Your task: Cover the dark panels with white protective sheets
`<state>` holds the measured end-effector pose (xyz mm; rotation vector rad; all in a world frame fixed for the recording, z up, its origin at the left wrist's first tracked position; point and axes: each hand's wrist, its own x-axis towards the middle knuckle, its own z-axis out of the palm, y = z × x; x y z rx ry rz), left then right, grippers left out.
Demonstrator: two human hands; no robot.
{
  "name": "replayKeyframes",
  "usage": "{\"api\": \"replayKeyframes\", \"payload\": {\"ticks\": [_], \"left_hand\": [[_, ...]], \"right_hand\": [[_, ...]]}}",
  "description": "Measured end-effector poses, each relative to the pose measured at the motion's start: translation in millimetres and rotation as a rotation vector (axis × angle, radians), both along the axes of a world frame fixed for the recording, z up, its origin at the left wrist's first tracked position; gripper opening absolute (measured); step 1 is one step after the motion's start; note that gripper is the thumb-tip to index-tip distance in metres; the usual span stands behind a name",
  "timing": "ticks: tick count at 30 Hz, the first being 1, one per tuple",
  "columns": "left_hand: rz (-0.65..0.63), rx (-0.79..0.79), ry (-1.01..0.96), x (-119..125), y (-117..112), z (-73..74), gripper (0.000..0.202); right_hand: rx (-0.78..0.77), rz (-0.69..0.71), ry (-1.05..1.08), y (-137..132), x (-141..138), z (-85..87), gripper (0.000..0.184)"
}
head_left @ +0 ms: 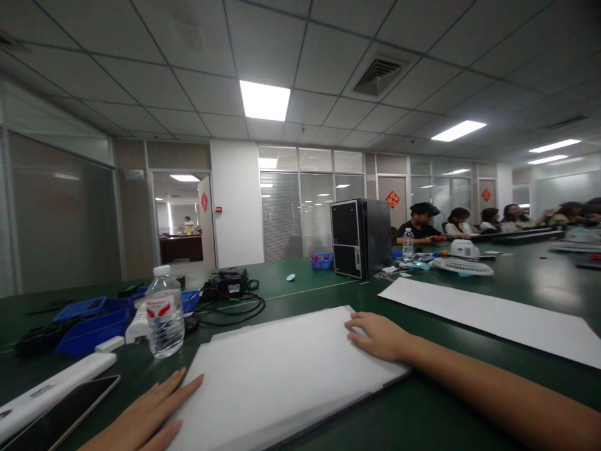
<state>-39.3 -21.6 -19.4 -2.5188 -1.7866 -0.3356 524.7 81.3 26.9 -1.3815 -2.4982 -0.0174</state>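
Note:
A stack of large white sheets [282, 369] lies on the green table in front of me. My left hand [150, 413] rests flat on the stack's near left corner, fingers stretched out. My right hand [378, 335] lies palm down on the stack's far right edge, fingers extended toward the left. Neither hand holds anything.
A clear water bottle [165, 311] stands left of the stack, beside blue bins [91, 326], black cables [230, 300] and a phone [61, 413]. A second white sheet [493, 316] lies to the right. A black computer tower [359, 238] stands farther back. Several people sit at the far right.

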Motion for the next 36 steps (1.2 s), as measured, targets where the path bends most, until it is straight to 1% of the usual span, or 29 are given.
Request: {"api": "replayKeyframes", "payload": {"ticks": [3,8,10,12,16,19,24,28,36], "left_hand": [[-0.007,0.001,-0.017,0,-1,0.0,0.051],[0.041,0.119,-0.038,-3,3,-17.0,0.049],[0.051,0.14,-0.039,-2,3,-19.2,0.049],[0.048,0.128,-0.037,0,1,-14.7,0.049],[0.013,-0.01,-0.016,7,-4,4.2,0.049],[0.027,-0.045,-0.003,11,-7,12.4,0.05],[0.026,-0.053,0.017,13,-8,12.0,0.052],[0.042,-0.058,0.027,12,-6,10.8,0.054],[-0.007,-0.02,-0.002,12,-8,12.6,0.053]], "right_hand": [[-0.04,0.027,0.031,0,-3,-3.6,0.059],[-0.095,0.042,0.06,-5,-10,-4.4,0.068],[-0.11,0.064,0.073,-7,-11,-3.4,0.068],[-0.127,0.083,0.083,-8,-11,-2.1,0.069],[-0.154,0.097,0.071,-10,-9,0.3,0.072],[-0.178,0.112,0.059,-9,-4,1.1,0.073],[-0.222,0.134,0.06,-6,3,1.1,0.067],[-0.236,0.153,0.084,-5,5,0.7,0.067],[-0.235,0.155,0.092,-9,6,3.3,0.066]]}}
